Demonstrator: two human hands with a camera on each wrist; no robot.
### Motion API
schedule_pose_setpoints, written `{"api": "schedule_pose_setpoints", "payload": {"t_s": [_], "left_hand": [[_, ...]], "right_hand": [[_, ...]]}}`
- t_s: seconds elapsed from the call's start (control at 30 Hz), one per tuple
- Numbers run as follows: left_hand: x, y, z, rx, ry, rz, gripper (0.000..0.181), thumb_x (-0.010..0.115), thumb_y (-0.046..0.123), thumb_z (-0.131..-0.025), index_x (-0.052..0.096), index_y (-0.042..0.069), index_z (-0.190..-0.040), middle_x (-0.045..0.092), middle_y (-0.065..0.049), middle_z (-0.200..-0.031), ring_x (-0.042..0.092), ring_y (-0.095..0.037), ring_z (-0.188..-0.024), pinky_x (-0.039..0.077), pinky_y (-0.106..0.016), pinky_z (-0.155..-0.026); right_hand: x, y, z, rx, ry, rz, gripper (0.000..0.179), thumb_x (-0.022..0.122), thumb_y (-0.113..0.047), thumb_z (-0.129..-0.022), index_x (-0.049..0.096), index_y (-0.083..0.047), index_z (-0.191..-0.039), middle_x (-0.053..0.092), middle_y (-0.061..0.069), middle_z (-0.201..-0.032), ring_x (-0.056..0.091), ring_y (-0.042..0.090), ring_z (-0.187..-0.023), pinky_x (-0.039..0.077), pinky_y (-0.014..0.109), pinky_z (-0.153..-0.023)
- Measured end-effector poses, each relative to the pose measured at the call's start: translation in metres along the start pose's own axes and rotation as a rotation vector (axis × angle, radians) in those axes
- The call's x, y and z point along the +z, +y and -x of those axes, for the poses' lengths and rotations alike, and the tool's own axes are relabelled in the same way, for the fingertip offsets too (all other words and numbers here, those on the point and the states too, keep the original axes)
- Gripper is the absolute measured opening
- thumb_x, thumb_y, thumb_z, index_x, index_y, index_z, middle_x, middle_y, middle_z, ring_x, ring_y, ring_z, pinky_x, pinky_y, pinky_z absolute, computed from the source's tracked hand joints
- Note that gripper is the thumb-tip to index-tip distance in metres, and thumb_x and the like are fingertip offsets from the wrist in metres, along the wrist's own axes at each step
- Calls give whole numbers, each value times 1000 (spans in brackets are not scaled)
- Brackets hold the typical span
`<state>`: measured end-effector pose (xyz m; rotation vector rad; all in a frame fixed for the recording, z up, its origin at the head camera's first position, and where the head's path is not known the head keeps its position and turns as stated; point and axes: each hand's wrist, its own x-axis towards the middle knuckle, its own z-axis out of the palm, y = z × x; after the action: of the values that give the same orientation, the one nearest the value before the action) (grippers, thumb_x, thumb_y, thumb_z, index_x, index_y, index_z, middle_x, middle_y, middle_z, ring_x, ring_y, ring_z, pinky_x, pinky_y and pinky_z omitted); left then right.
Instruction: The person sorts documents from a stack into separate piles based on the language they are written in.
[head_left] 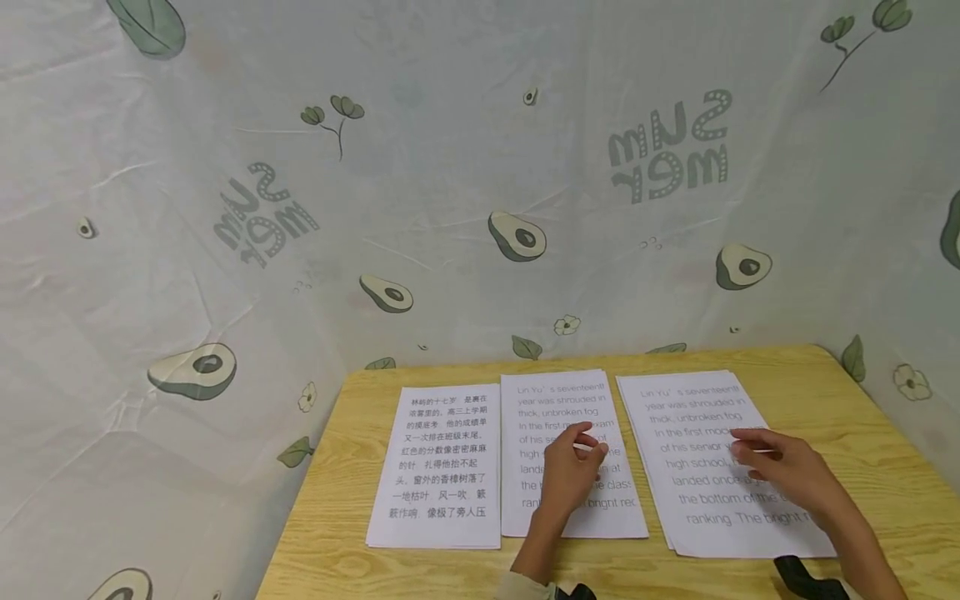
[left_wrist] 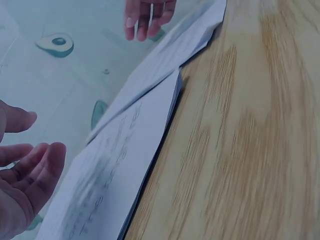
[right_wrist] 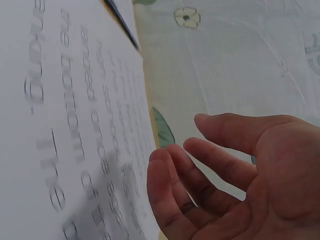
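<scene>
Three stacks of printed paper lie side by side on the table. The left stack [head_left: 442, 442] carries Chinese text; the middle stack [head_left: 540, 400] and the right stack [head_left: 697, 492] carry English text. Over the middle stack hovers my left hand [head_left: 568, 471], fingers loosely bent, nothing held. My right hand [head_left: 798, 471] is above the right stack, hiding some words. In the right wrist view, that right hand [right_wrist: 225, 175] has thumb and fingers apart, with no paper between them. The left wrist view shows the left hand [left_wrist: 25, 185] likewise holding nothing, off the sheets.
The sheets rest on a light wood-grain table [head_left: 322, 500]. Behind it hangs a pale cloth [head_left: 450, 183] printed with avocados, leaves and lettering. Narrow strips of tabletop separate the right stack from the middle one and run along the front.
</scene>
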<state>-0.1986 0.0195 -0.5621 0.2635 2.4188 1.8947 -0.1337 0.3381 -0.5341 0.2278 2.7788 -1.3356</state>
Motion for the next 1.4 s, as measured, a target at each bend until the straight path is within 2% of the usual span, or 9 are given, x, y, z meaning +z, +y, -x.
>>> {"api": "schedule_pose_setpoints", "payload": {"t_s": [0.17,0.33,0.67,0.9,1.17,1.4], "left_hand": [[-22,-12,-1,4,48,-38,43,79,14,-95,70,2,-135,73,4,-99,61,2,-71,55,-16,-57],[-43,-24,-1,-6,64,-72,43,78,16,-97,70,2,-136,74,2,-101,63,1,-73,55,-16,-59],[-81,-33,-7,13,84,-132,40,78,17,-98,71,1,-134,75,-1,-102,63,-2,-75,55,-18,-62],[-106,-37,-7,1,108,-186,37,76,17,-99,72,2,-132,74,-2,-103,63,-5,-76,54,-18,-61],[-123,-41,-8,-34,115,-226,36,76,20,-99,73,4,-132,74,-3,-105,65,-7,-77,55,-20,-60],[-128,-40,-9,-64,114,-261,37,77,23,-98,75,4,-130,75,-3,-106,66,-10,-85,54,-21,-65]], "right_hand": [[22,-11,-7,-22,-26,-52,54,63,-27,-110,56,15,-144,70,28,-128,66,-2,-88,63,24,-76],[41,-21,-11,-23,-59,-86,53,64,-26,-109,57,13,-145,72,22,-124,69,5,-90,63,26,-76],[74,-48,-18,-24,-68,-153,50,66,-22,-107,59,12,-143,72,25,-127,73,14,-98,64,25,-79],[89,-61,-22,-27,-75,-171,50,65,-21,-107,58,12,-144,72,24,-125,74,19,-100,65,27,-79],[100,-70,-21,-23,-64,-149,51,66,-22,-107,58,11,-145,73,21,-122,75,21,-96,63,27,-76],[105,-71,-22,-13,-44,-83,52,67,-25,-106,60,10,-144,74,20,-122,70,16,-89,55,24,-71]]}}
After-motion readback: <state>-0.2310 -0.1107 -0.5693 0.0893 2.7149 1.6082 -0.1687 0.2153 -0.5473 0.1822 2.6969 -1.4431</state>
